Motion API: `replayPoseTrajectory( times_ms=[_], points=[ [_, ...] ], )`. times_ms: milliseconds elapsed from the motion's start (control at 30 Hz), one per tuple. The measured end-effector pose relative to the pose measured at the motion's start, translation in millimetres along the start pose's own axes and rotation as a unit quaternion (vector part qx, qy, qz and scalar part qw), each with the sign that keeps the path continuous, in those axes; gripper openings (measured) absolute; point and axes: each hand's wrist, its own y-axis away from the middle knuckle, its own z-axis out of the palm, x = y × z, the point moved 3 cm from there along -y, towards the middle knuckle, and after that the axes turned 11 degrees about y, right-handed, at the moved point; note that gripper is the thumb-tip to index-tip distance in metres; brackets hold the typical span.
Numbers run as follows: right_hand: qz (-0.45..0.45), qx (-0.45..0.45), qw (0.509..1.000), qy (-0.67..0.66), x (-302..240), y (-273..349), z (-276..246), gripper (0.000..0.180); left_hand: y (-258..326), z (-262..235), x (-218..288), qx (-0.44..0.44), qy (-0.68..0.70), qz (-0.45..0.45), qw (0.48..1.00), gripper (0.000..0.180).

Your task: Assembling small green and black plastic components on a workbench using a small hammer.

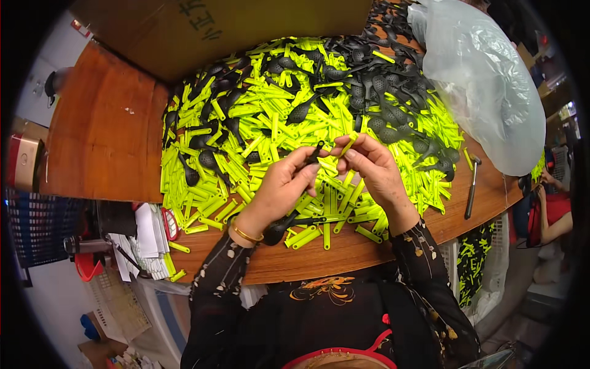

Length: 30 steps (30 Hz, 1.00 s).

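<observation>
Between the fingertips of my left hand (279,184) is a narrow black handle (319,146), its end pointing up; the rest of it is hidden by the hand. My right hand (378,175) pinches a yellow-green plastic handle piece (348,145), tilted and close beside the black end but apart from it. Beneath and beyond both hands spreads a heap of yellow-green handle pieces (270,120). A black spoon (276,231) lies by my left wrist at the near side of the heap. Several black perforated spoons (300,112) rest among the pieces.
A large cardboard box (233,31) stands behind the heap on the wooden table (264,267). At the right are a translucent plastic bag (485,86) and a slim tool (472,187). Papers (147,230) lie at left. A filled bin (476,264) sits below the right edge.
</observation>
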Motion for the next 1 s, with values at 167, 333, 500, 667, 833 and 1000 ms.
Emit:
replayPoseTrajectory(
  times_ms=[167, 333, 500, 667, 833, 1000],
  points=[
    [-0.001, 0.05, 0.999, -0.013, -16, 9, 5, 0.032, 1, 11, -18, 0.007, 0.068, -0.009, 0.998, 0.035],
    [-0.096, 0.086, 0.99, 0.051, -24, 10, -13, 0.031, -6, 33, -13, 0.0, 0.078, -0.024, 0.997, 0.036],
    [-0.24, 0.086, 0.873, 0.415, -54, 9, -26, 0.04, -11, 37, 3, 0.018, 0.069, 0.002, 0.997, 0.039],
    [-0.168, 0.062, 0.908, 0.38, -73, 13, -40, 0.034, -9, 39, 14, 0.042, -0.027, 0.035, 0.998, 0.031],
    [-0.293, 0.011, 0.738, 0.607, -120, 7, -33, 0.032, -5, 41, 34, 0.075, -0.228, 0.072, 0.968, 0.025],
    [-0.305, -0.135, 0.661, 0.672, -139, -2, -11, 0.06, -2, 40, 49, 0.057, -0.335, 0.179, 0.923, 0.025]
  ],
)
